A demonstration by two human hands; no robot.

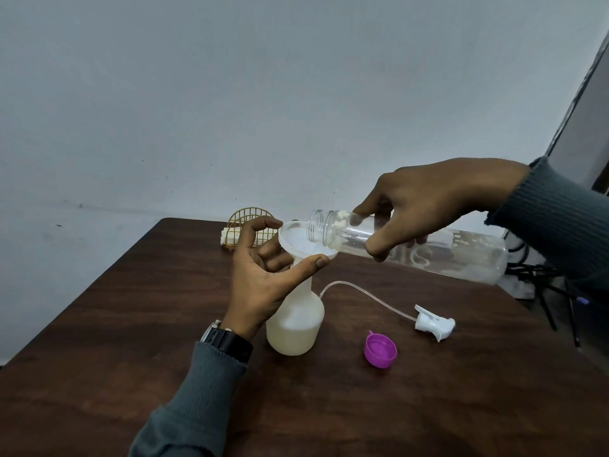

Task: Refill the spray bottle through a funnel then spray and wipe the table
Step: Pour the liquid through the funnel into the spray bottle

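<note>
Our left hand (260, 282) pinches the funnel (295, 240) atop the spray bottle (296, 324); right hand (438, 199) fingers (372, 203) grip the clear bottle (468, 255) (tipped, mouth over the funnel).

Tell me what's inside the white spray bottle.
Pale liquid fills the lower part of the spray bottle; the left hand covers where the funnel enters its neck.

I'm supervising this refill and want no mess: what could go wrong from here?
1. The clear bottle has its mouth just over the funnel; a faster tilt could splash past the rim.
2. Only the left hand steadies the funnel on the narrow spray bottle; letting go might tip it.
</note>
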